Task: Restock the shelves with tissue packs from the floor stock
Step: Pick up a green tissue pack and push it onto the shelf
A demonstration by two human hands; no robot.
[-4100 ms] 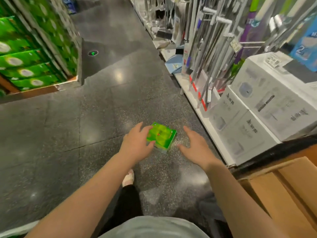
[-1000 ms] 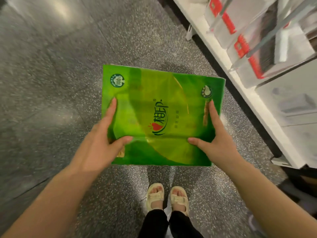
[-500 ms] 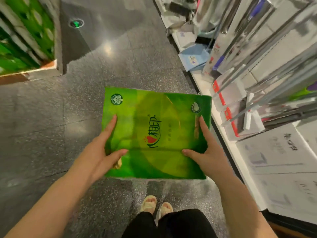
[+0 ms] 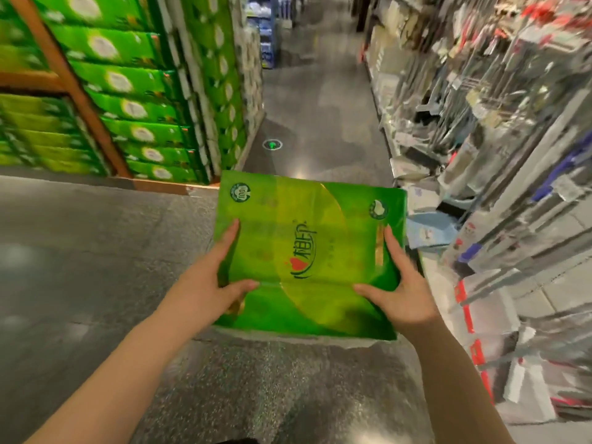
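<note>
Both bare forearms stretched forward. Left hand grips tissue pack at left edge, thumb on top face, index finger straight along side. Right hand mirrors it at right edge, thumb pointing inward.

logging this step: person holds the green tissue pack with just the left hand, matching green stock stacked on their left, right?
Not quite: the head view shows both hands on the green tissue pack, the left hand and the right hand gripping its sides. The green stock is indeed stacked on their left.

dim aisle, glare on floor, blurred warped edges.
</note>
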